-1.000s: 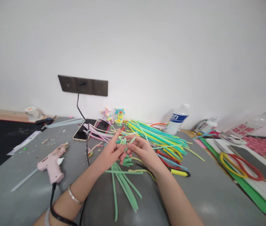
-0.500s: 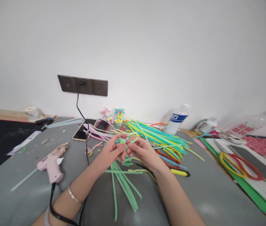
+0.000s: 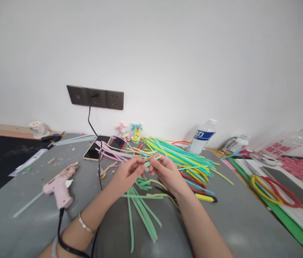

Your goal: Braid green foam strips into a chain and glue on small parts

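Between my fingertips is a short green pipe cleaner, held over the middle of the table. My left hand pinches it from the left. From the other side, the thumb and fingers of my right hand close on it too; its tip pokes out above the right thumb. Just under the hands lie curled green pieces and a fan of long green pipe cleaners. Behind my right hand is a big heap of yellow, green and turquoise pipe cleaners.
A pink glue gun with a black cord lies left. Phones and pink pipe cleaners sit behind. Two small figures stand by the wall. A bottle, a yellow-black cutter and scissors are to the right.
The fingers of both hands have shifted around the green pipe cleaner, and my left fingers have drawn in closer to the thumb. The things on the table stay where they were.
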Demonstrator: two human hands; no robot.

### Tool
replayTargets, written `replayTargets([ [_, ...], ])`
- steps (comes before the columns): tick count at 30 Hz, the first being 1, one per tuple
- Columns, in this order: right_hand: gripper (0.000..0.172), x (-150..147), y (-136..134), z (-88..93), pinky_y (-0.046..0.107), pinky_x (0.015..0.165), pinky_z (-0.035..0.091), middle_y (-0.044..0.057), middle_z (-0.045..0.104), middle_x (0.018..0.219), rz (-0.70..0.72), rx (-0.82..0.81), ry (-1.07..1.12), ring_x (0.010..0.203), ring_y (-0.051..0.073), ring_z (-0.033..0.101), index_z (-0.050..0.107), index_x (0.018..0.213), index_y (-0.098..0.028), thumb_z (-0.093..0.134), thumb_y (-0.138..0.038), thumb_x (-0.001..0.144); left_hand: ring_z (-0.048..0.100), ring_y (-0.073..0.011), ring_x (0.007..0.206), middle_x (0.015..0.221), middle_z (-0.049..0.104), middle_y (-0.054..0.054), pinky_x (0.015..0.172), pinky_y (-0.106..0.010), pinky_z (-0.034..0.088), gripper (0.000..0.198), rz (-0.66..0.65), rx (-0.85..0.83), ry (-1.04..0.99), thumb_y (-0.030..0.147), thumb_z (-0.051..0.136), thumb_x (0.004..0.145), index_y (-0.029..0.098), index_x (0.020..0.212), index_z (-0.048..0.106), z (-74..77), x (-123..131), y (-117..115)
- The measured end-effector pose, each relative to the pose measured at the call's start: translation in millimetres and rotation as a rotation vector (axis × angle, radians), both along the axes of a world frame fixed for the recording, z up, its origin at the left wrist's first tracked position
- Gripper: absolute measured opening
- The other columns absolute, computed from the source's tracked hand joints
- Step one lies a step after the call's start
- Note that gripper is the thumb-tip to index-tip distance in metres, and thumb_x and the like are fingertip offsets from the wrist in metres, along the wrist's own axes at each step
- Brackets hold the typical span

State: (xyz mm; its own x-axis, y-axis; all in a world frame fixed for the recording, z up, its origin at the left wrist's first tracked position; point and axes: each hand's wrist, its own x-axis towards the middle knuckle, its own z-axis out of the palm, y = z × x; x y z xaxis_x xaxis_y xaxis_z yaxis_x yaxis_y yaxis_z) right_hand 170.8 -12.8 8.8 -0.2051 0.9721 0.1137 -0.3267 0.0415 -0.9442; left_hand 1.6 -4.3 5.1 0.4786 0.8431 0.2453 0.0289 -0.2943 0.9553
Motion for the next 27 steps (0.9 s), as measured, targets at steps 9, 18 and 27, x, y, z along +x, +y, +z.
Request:
replayTargets([
  [9,0.029,-0.4,-2.0,1.4,0.024,0.056,0.043,-0.003,0.060,0.060,0.020,-0.011,-0.049,0.054,0.011,0.052,0.059,0.076,-0.020,0.075,-0.045,0.077,0.057,-0.0137,0.057,0.062,0.063,0.000,0.058,-0.023,0.039,0.028,0.105,0.342,0.274,0.031,0.045,0.096,0.019,0.079,0.063,3.1,-5.5,-4.2],
  [18,0.030,-2.8,-3.2,3.5,0.025,0.056,0.042,-0.003,0.059,0.059,0.007,0.001,-0.031,0.054,0.011,0.051,0.059,0.075,-0.019,0.075,-0.044,0.077,0.062,-0.0146,0.061,0.069,0.069,-0.001,0.063,-0.023,0.041,0.023,0.173,0.466,0.299,0.026,0.047,0.096,0.019,0.084,0.066,-2.3,-4.5,-2.1],
  [27,0.029,-4.9,-3.9,5.9,0.025,0.059,0.043,-0.003,0.059,0.058,0.026,-0.005,0.011,0.054,0.011,0.051,0.059,0.074,-0.019,0.076,-0.043,0.077,0.065,-0.0150,0.066,0.076,0.071,-0.003,0.064,-0.023,0.045,0.022,0.202,0.575,0.294,0.022,0.047,0.096,0.019,0.087,0.066,-5.5,-5.5,-2.8],
])
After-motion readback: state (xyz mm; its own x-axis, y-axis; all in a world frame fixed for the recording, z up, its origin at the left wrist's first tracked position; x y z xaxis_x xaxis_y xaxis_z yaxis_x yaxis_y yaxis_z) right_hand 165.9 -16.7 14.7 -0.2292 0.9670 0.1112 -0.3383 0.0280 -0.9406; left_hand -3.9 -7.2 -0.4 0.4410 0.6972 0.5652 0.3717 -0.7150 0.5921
